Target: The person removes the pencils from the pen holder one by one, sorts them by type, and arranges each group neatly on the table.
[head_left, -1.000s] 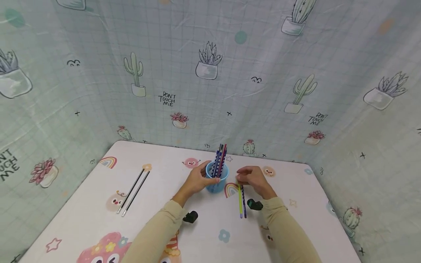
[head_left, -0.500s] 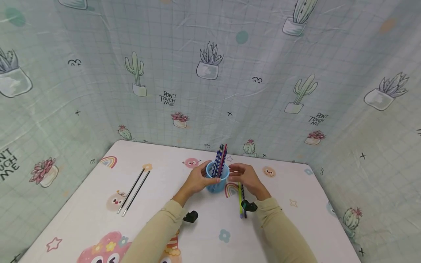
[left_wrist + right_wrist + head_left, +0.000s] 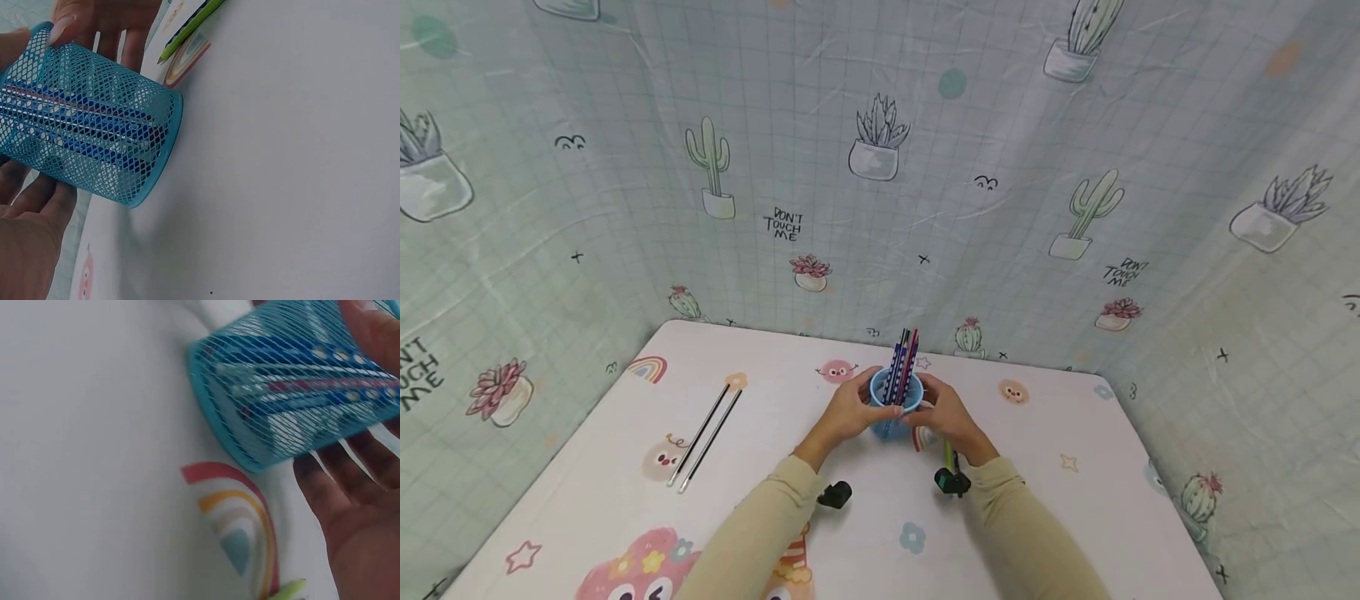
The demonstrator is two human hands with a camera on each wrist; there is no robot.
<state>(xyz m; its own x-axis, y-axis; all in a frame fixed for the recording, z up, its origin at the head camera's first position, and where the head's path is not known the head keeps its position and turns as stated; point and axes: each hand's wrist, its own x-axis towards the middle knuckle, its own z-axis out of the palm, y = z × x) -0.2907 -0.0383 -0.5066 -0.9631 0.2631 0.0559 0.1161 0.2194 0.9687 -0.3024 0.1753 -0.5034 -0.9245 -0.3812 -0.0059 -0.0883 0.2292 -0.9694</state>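
Note:
A blue mesh pencil cup [image 3: 889, 430] stands near the back middle of the table, held between both hands. My left hand [image 3: 848, 410] grips its left side, thumb across the front near the rim. On the opposite side my right hand [image 3: 949, 417] holds the cup, thumb in front and fingers behind, as the right wrist view also shows. Several pencils [image 3: 901, 367], mostly dark blue with white dots, lean inside; their lower ends show through the mesh in the left wrist view. A green pencil [image 3: 948, 456] and a dark pencil [image 3: 957, 462] lie beneath my right wrist, partly hidden.
Two black pencils [image 3: 710, 440] lie side by side on the left of the white printed table [image 3: 865, 542]. Black wrist cameras [image 3: 835, 495] hang below both wrists. A cactus-print cloth [image 3: 880, 225] rises behind the table and along its sides.
My right hand has moved left from above the loose pencils to the cup and now holds its right side. The left hand and the cup have stayed in place.

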